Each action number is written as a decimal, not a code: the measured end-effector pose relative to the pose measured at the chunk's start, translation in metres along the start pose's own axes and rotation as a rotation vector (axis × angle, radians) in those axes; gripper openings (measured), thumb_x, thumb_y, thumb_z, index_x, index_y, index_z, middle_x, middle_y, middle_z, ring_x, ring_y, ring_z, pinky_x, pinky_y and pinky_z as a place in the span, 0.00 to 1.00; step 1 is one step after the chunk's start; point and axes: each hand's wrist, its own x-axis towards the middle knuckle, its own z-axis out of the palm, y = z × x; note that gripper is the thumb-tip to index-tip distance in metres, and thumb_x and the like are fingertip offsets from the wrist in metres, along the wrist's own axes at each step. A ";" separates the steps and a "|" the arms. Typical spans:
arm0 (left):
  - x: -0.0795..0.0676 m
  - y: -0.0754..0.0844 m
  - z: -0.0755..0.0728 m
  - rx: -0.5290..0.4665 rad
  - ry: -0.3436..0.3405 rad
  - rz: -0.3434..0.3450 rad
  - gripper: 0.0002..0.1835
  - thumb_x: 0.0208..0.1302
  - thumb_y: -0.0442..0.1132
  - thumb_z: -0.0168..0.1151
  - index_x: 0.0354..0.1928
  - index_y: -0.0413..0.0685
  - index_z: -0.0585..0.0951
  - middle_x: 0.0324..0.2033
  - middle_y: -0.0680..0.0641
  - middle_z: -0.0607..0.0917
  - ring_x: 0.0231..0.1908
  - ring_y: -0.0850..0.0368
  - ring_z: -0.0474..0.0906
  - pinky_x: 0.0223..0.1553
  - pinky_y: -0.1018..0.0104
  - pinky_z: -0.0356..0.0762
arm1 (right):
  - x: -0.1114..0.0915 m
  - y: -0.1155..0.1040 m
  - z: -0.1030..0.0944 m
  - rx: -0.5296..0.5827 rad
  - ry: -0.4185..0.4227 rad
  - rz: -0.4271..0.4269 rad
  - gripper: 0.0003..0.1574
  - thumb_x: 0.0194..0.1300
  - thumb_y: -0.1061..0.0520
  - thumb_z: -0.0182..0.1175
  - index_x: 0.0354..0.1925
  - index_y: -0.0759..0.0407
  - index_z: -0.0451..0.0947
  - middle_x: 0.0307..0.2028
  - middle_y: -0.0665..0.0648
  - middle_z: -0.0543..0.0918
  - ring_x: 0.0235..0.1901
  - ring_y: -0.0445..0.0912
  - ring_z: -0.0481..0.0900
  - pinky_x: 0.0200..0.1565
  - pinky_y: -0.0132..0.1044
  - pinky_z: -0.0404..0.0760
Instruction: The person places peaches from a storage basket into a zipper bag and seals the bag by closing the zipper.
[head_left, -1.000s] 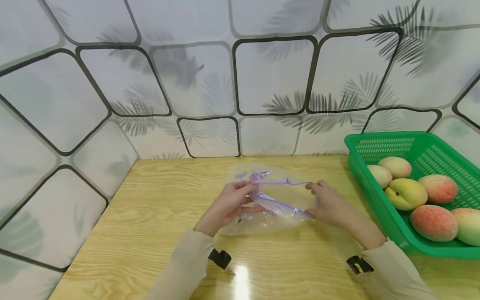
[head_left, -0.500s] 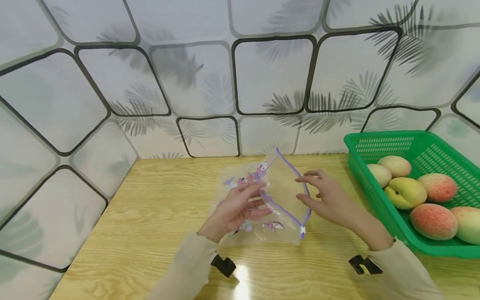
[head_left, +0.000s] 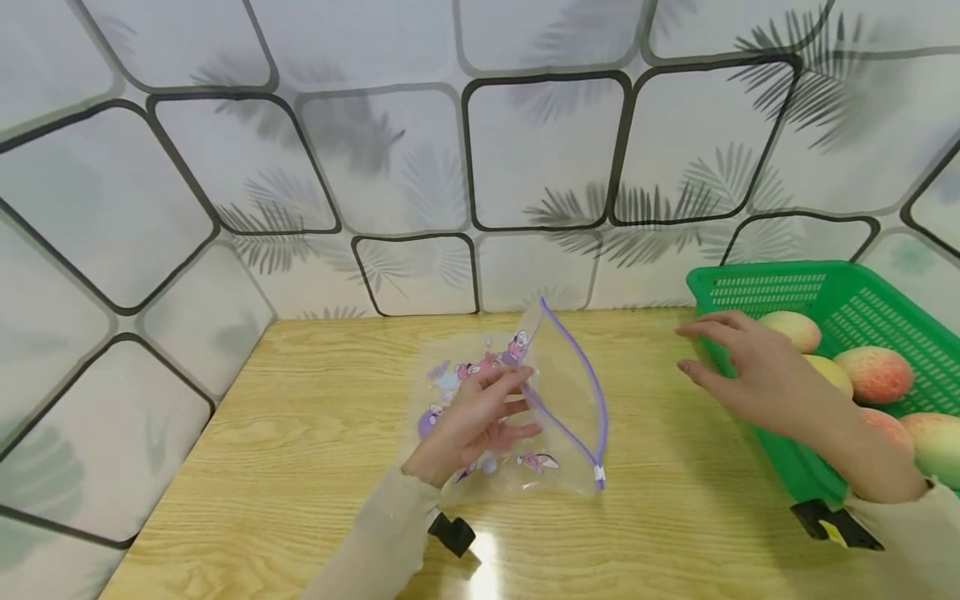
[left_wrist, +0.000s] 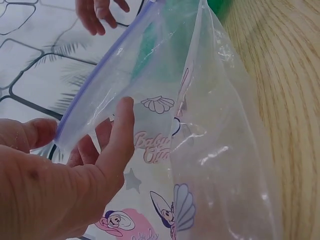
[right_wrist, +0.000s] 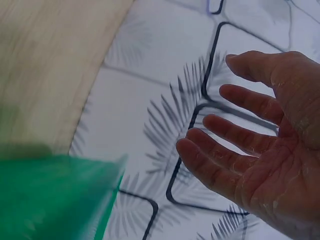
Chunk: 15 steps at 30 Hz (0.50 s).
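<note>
Free gap between bag (head_left: 540, 458) and green basket (head_left: 772, 268), basket wall (head_left: 782, 468) barring the right

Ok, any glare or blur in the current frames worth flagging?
Head view: a bright glare patch on the table, at the bottom edge; left wrist view: small shiny highlights on the clear bag; right wrist view: green basket blurred, right hand noticeably sharper.

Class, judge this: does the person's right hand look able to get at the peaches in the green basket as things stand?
Probably yes: the right hand looks empty and, in the head view, overlaps the left edge of the green basket, whose open top leaves the peaches uncovered.
</note>
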 end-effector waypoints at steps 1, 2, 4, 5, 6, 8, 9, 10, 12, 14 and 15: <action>0.000 0.000 0.000 0.004 0.003 -0.003 0.23 0.76 0.45 0.59 0.66 0.42 0.73 0.45 0.50 0.74 0.45 0.56 0.76 0.44 0.58 0.91 | -0.001 0.006 -0.004 -0.016 -0.004 0.005 0.25 0.60 0.60 0.73 0.56 0.62 0.82 0.53 0.68 0.81 0.40 0.58 0.84 0.34 0.52 0.83; -0.001 0.000 -0.001 0.007 0.004 -0.007 0.23 0.76 0.45 0.60 0.66 0.43 0.73 0.44 0.50 0.75 0.44 0.56 0.77 0.43 0.58 0.91 | -0.002 0.012 -0.008 -0.031 -0.013 0.011 0.25 0.61 0.60 0.73 0.56 0.62 0.82 0.53 0.69 0.81 0.40 0.59 0.84 0.34 0.53 0.83; -0.002 0.000 -0.001 0.013 0.006 -0.009 0.24 0.75 0.45 0.60 0.67 0.44 0.73 0.44 0.50 0.75 0.44 0.56 0.77 0.42 0.59 0.91 | -0.002 0.022 -0.015 -0.066 -0.029 0.029 0.24 0.61 0.60 0.72 0.56 0.62 0.81 0.54 0.70 0.80 0.42 0.62 0.83 0.36 0.57 0.83; -0.002 0.000 -0.001 0.014 0.007 -0.010 0.24 0.75 0.45 0.60 0.67 0.44 0.74 0.43 0.50 0.75 0.44 0.56 0.77 0.41 0.60 0.91 | -0.002 0.026 -0.018 -0.084 -0.039 0.040 0.24 0.62 0.60 0.71 0.56 0.62 0.81 0.54 0.71 0.80 0.43 0.63 0.82 0.37 0.59 0.83; -0.002 0.000 -0.001 0.016 0.009 -0.010 0.23 0.75 0.45 0.60 0.66 0.44 0.74 0.43 0.51 0.76 0.43 0.57 0.77 0.41 0.60 0.91 | -0.002 0.031 -0.021 -0.100 -0.051 0.053 0.23 0.63 0.59 0.71 0.56 0.62 0.81 0.54 0.72 0.79 0.44 0.64 0.82 0.38 0.61 0.82; -0.002 -0.001 -0.001 0.019 0.013 -0.008 0.22 0.74 0.45 0.61 0.65 0.45 0.75 0.42 0.51 0.76 0.42 0.57 0.77 0.40 0.61 0.91 | -0.001 0.037 -0.027 -0.117 -0.093 0.096 0.24 0.65 0.58 0.70 0.57 0.63 0.80 0.56 0.74 0.77 0.49 0.69 0.79 0.41 0.67 0.80; -0.002 -0.002 -0.001 0.024 0.016 -0.004 0.22 0.74 0.45 0.61 0.65 0.44 0.76 0.43 0.51 0.76 0.43 0.57 0.77 0.40 0.61 0.91 | -0.001 0.040 -0.029 -0.131 -0.110 0.113 0.24 0.65 0.58 0.69 0.58 0.63 0.80 0.56 0.75 0.77 0.50 0.70 0.78 0.42 0.68 0.79; -0.001 -0.003 -0.002 0.027 0.018 -0.002 0.22 0.74 0.45 0.61 0.65 0.44 0.76 0.43 0.51 0.76 0.43 0.57 0.77 0.40 0.61 0.91 | 0.000 0.042 -0.031 -0.149 -0.127 0.130 0.24 0.65 0.57 0.69 0.58 0.64 0.80 0.56 0.76 0.76 0.51 0.71 0.77 0.43 0.69 0.78; -0.001 -0.003 -0.002 0.036 0.020 0.006 0.23 0.74 0.45 0.61 0.65 0.43 0.75 0.44 0.51 0.75 0.42 0.57 0.77 0.40 0.61 0.91 | 0.000 0.049 -0.033 -0.183 -0.152 0.152 0.25 0.66 0.56 0.69 0.58 0.65 0.79 0.57 0.77 0.75 0.51 0.72 0.76 0.44 0.70 0.78; 0.000 -0.003 -0.002 0.041 0.019 0.009 0.23 0.74 0.46 0.61 0.65 0.43 0.75 0.45 0.51 0.75 0.42 0.57 0.77 0.40 0.61 0.91 | 0.001 0.055 -0.034 -0.213 -0.167 0.162 0.27 0.65 0.56 0.69 0.58 0.68 0.79 0.56 0.78 0.75 0.52 0.72 0.75 0.46 0.70 0.77; 0.000 -0.003 -0.002 0.044 0.019 0.010 0.23 0.74 0.46 0.61 0.65 0.43 0.75 0.45 0.51 0.75 0.42 0.57 0.76 0.40 0.61 0.91 | 0.000 0.059 -0.034 -0.229 -0.175 0.164 0.27 0.65 0.56 0.69 0.58 0.69 0.79 0.56 0.79 0.76 0.52 0.72 0.75 0.46 0.70 0.77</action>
